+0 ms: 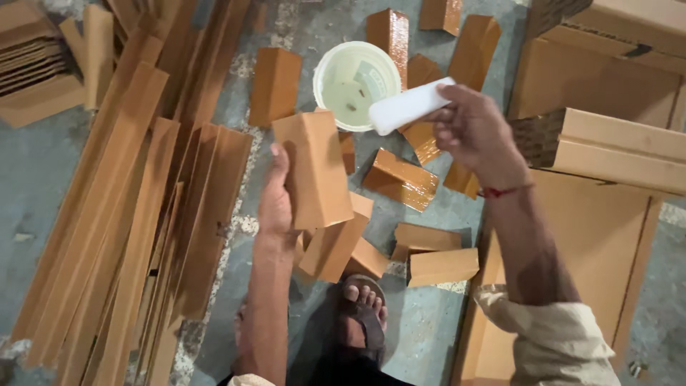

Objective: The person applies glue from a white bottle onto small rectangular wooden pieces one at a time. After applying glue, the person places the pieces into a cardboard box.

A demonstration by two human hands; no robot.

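Long cardboard strips (121, 214) lie stacked, untouched. The left hand (277, 204) clasps a dry cardboard angle piece (314, 170); the right hand (475, 129) pinches a white sponge block (407, 106) above the glue bucket (356, 75). Several glossy, coated pieces (400, 179) already lie beyond.

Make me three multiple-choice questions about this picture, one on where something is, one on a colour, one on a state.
1. Where is the round tub?
A. On the floor among cardboard pieces
B. On a shelf
C. In the left hand

2. What colour is the block in the right hand?
A. Black
B. White
C. Green

3. What is the left hand doing?
A. Hanging empty
B. Resting on the foot
C. Gripping a folded cardboard piece

Answers: 1 A, it sits on the grey floor. 2 B, it is plainly white. 3 C, the fingers wrap its edge.
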